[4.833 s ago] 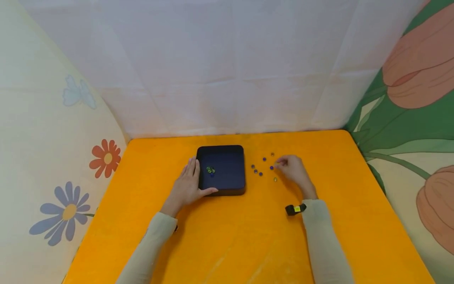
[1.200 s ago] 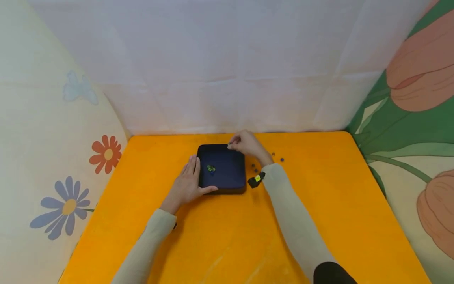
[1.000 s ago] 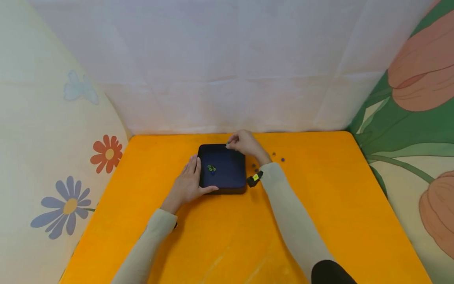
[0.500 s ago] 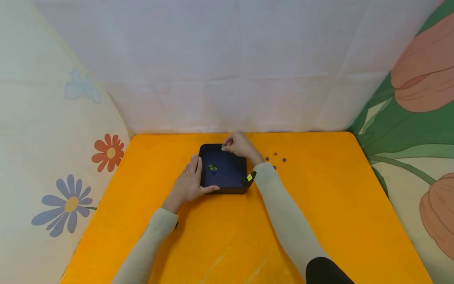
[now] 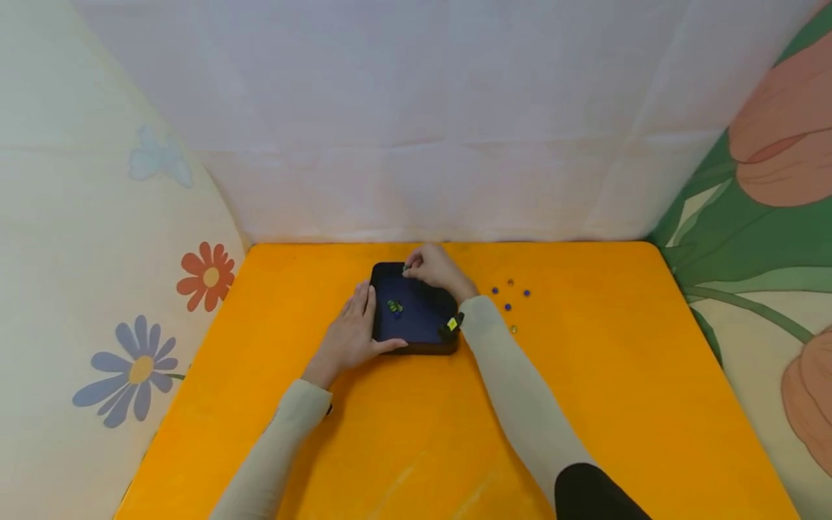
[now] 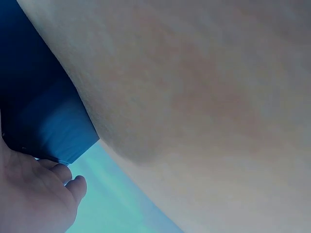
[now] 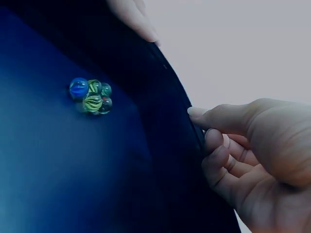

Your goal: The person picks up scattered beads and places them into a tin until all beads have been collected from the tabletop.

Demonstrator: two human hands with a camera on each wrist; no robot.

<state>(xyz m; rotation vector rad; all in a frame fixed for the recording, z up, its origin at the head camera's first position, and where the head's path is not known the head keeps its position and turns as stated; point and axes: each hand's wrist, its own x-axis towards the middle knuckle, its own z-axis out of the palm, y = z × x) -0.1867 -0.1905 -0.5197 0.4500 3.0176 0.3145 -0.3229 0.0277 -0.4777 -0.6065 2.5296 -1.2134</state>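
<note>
"What's nearest?"
"Two pale grey fabric sleeves [image 5: 273, 440], reaching over the flat orange surface [image 5: 403, 440] from half past seven and half past four, counting from the middle of the square, dark-blue, high-walled tray [image 5: 422, 348]."
"And the left hand [image 5: 351, 334]?"
"At nine o'clock, straight fingers lying along the tray's outer wall, the thumb apart from them at the near rim, toward seven."
"The small round glass marbles [image 7: 92, 102]?"
"Some sit clustered on the tray's floor toward nine o'clock, one blue, others yellow-green. Five more, three blue and two yellowish, are scattered on the surface around three o'clock."
"The right hand [image 5: 435, 269]?"
"At the far rim, its tips near half past eleven. The fingers are curled, close to the thumb; I cannot tell what, if anything, they clamp."
"Behind that?"
"A creased white cloth backdrop [image 5: 429, 108] across twelve o'clock."
</note>
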